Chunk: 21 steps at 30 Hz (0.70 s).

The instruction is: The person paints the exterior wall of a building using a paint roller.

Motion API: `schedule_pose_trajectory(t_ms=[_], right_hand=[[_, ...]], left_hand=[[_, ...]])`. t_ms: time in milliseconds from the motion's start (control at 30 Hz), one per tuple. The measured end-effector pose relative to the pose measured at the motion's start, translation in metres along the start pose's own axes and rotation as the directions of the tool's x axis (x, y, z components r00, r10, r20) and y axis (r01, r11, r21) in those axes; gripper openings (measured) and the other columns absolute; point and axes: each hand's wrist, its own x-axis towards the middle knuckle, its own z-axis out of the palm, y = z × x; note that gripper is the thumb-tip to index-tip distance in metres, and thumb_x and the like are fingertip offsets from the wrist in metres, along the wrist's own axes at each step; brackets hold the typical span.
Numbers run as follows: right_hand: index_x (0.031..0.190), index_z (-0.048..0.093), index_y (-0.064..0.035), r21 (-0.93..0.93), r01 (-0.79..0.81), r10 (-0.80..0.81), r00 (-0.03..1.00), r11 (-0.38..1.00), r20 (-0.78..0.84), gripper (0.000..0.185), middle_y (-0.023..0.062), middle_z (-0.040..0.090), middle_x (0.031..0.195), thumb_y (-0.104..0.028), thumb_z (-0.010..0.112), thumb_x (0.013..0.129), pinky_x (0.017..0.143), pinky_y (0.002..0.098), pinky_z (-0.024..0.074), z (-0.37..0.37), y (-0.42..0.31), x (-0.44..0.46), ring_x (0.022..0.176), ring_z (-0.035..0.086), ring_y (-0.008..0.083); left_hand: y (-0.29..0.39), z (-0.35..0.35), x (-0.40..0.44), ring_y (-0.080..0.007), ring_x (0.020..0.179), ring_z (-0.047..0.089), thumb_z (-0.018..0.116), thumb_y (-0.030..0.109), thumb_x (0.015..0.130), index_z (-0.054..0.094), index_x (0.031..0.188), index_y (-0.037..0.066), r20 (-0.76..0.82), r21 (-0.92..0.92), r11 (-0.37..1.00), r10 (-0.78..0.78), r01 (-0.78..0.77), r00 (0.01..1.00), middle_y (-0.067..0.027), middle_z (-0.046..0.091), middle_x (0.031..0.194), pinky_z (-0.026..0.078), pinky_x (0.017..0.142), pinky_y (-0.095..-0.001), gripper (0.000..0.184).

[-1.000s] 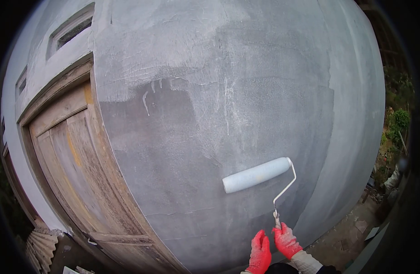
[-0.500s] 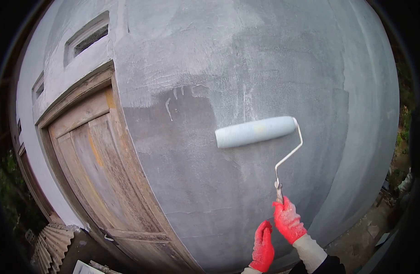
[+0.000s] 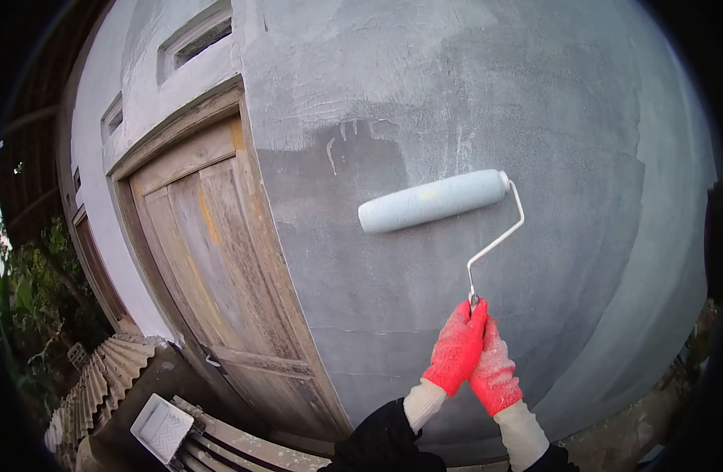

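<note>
A paint roller (image 3: 434, 201) with a pale, fluffy sleeve is held up in front of the grey wall (image 3: 338, 267); whether it touches the wall I cannot tell. Its white wire frame bends down to a handle mostly hidden by my gloves. My left hand (image 3: 457, 346), in a red-coated glove, is closed at the top of the handle. Pressed beside it, my right hand (image 3: 495, 374), in a matching glove dusted with white, is closed round the handle too. Lighter paint covers the upper wall, with a few white drips above a darker patch.
A weathered wooden door (image 3: 212, 275) in a wooden frame stands to the left. Below it, a white paint tray (image 3: 163, 427) sits by wooden slats (image 3: 251, 444). Corrugated sheeting (image 3: 102, 385) lies at the lower left, with plants (image 3: 39, 307) beyond.
My left hand has come up and joined my right hand on the roller handle. The view has swung left, bringing the paint tray and slats into sight.
</note>
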Motion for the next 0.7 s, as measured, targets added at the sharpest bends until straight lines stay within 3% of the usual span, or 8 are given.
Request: schedule_pose_trajectory(t_ms=[33, 133, 200, 300, 433, 500, 567, 700], right_hand=[[0.129, 0.047, -0.0062, 0.136, 0.125, -0.118, 0.991, 0.983, -0.058, 0.043, 0.0215, 0.067, 0.102, -0.032, 0.056, 0.095, 0.074, 0.0464, 0.0507, 0.006, -0.01, 0.017, 0.094, 0.065, 0.0415], [0.127, 0.051, -0.0011, 0.46, -0.302, 0.133, 0.922, 0.835, 0.363, 0.037, 0.0149, 0.065, 0.1, -0.024, 0.053, 0.098, 0.071, 0.0335, 0.0528, -0.011, -0.07, 0.024, 0.085, 0.066, 0.0207], [0.126, 0.051, 0.0002, 0.479, -0.32, 0.112, 0.904, 0.817, 0.412, 0.037, 0.0136, 0.065, 0.098, -0.024, 0.052, 0.097, 0.07, 0.0321, 0.0531, 0.002, -0.051, 0.005, 0.082, 0.065, 0.019], [0.121, 0.052, 0.004, 0.486, -0.484, 0.189, 0.823, 0.728, 0.536, 0.033, 0.013, 0.062, 0.102, -0.02, 0.051, 0.098, 0.07, 0.0333, 0.0542, 0.016, -0.001, -0.048, 0.084, 0.065, 0.0197], [0.128, 0.049, 0.0038, 0.332, -0.606, 0.338, 0.729, 0.723, 0.596, 0.037, 0.0141, 0.063, 0.108, -0.016, 0.052, 0.097, 0.076, 0.0335, 0.054, 0.017, 0.052, -0.114, 0.091, 0.065, 0.0219], [0.128, 0.053, -0.0009, 0.298, -0.466, 0.227, 0.779, 0.833, 0.584, 0.036, 0.0164, 0.061, 0.115, -0.021, 0.052, 0.097, 0.083, 0.0369, 0.052, 0.001, 0.05, -0.129, 0.099, 0.063, 0.0291], [0.128, 0.057, -0.0064, 0.195, -0.047, -0.065, 0.844, 0.98, 0.532, 0.036, 0.0165, 0.058, 0.127, -0.025, 0.055, 0.097, 0.091, 0.0365, 0.0493, 0.004, 0.069, -0.144, 0.109, 0.06, 0.0331], [0.128, 0.058, -0.0072, 0.078, 0.01, -0.048, 0.859, 0.997, 0.51, 0.034, 0.0155, 0.059, 0.126, -0.024, 0.053, 0.098, 0.091, 0.0349, 0.0493, -0.003, 0.054, -0.121, 0.111, 0.06, 0.0305]], left_hand=[[0.015, -0.008, 0.014, -0.0189, 0.086, 0.063, 0.047, 0.045, 0.098, 0.058, 0.113, 0.003, -0.05, -0.059, 0.997, 0.051, -0.054, 0.997, -0.0081, 0.064, 0.091, 0.046, 0.078, -0.0345, 0.045], [0.045, -0.034, 0.037, -0.0157, 0.074, 0.061, 0.048, 0.044, 0.098, 0.058, 0.109, 0.004, -0.167, -0.137, 0.981, 0.113, -0.136, 0.98, -0.0052, 0.058, 0.079, 0.047, 0.072, -0.0323, 0.043], [0.043, -0.041, 0.039, -0.014, 0.068, 0.059, 0.048, 0.044, 0.098, 0.058, 0.106, 0.004, -0.233, -0.161, 0.973, 0.127, -0.167, 0.964, -0.0037, 0.055, 0.073, 0.047, 0.069, -0.0311, 0.042], [0.001, -0.04, 0.022, -0.0117, 0.056, 0.051, 0.048, 0.042, 0.098, 0.056, 0.102, 0.003, -0.22, -0.045, 0.999, 0.006, -0.016, 0.976, -0.0009, 0.049, 0.066, 0.045, 0.055, -0.0289, 0.04], [-0.117, -0.015, -0.031, -0.0123, 0.054, 0.05, 0.051, 0.046, 0.097, 0.056, 0.102, 0.004, -0.175, -0.105, 0.958, -0.283, 0.268, 0.943, -0.001, 0.049, 0.064, 0.043, 0.055, -0.0292, 0.042], [-0.132, -0.009, -0.048, -0.0127, 0.055, 0.05, 0.051, 0.048, 0.096, 0.056, 0.106, 0.004, -0.152, -0.108, 0.928, -0.371, 0.358, 0.916, -0.0012, 0.05, 0.064, 0.044, 0.057, -0.0297, 0.046], [-0.134, -0.01, -0.057, -0.0121, 0.055, 0.049, 0.051, 0.047, 0.096, 0.056, 0.107, 0.003, -0.103, -0.117, 0.907, -0.415, 0.404, 0.904, -0.0011, 0.049, 0.065, 0.043, 0.056, -0.0292, 0.046], [-0.063, -0.038, -0.011, -0.0103, 0.051, 0.044, 0.05, 0.043, 0.098, 0.052, 0.093, 0.006, -0.199, -0.181, 0.979, -0.134, 0.098, 0.971, 0.0015, 0.044, 0.065, 0.04, 0.05, -0.028, 0.037]])
